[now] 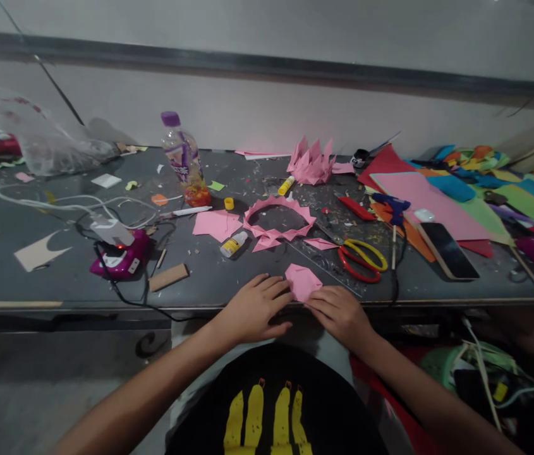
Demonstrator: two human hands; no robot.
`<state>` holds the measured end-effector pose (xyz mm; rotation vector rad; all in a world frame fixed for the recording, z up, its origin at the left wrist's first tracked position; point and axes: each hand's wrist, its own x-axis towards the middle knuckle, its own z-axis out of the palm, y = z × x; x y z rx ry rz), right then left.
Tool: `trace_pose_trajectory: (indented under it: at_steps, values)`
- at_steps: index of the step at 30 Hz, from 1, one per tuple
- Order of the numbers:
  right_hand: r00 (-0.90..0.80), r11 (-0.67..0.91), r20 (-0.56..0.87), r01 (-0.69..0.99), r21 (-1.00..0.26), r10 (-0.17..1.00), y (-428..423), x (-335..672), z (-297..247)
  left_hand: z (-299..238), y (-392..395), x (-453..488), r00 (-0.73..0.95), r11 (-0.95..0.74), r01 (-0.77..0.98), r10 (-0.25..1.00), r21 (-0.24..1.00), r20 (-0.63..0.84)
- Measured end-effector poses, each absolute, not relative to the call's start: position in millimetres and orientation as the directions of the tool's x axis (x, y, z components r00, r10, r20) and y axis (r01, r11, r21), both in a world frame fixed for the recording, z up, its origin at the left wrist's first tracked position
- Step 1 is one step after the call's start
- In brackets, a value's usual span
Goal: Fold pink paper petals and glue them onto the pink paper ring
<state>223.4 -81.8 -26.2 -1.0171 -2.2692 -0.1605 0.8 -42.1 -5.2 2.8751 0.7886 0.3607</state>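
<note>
A folded piece of pink paper [303,282] lies at the table's front edge, between my two hands. My left hand [260,308] lies flat with its fingers stretched out, the fingertips at the paper's left edge. With its fingers together, my right hand [340,316] grips the paper's lower right corner; its thumb is mostly hidden. Just beyond lies a ring of folded pink paper points [313,218], with a loose folded pink piece [321,244] at its right. Scissors with red and yellow handles [360,259] rest to the right, near a clear ruler [330,273].
A glue bottle [234,244], pink sheets [217,224] and a drink bottle [185,164] stand or lie left of the ring. A pink paper crown [311,163] sits at the back. A glue gun [391,207], phone [449,251] and purple device [122,256] with cables flank the workspace.
</note>
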Motion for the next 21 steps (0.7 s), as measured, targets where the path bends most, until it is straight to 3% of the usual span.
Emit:
trace_pose_trajectory:
  at_steps: [6,14,21]
  values:
    - [-0.55,0.663,0.373,0.656,-0.361,0.747,-53,233,-15,-7,-47,1,0.801,-0.825,0.537,0.564,0.176,0.201]
    - [-0.538,0.388,-0.009,0.619,-0.683,0.843,-6,241,7,-10,-51,7,0.765,-0.783,0.605,0.622,0.147,0.167]
    - [-0.456,0.342,0.013,0.648,-0.68,0.89,-8,239,2,-11,-55,9,0.755,-0.773,0.617,0.634,0.145,0.167]
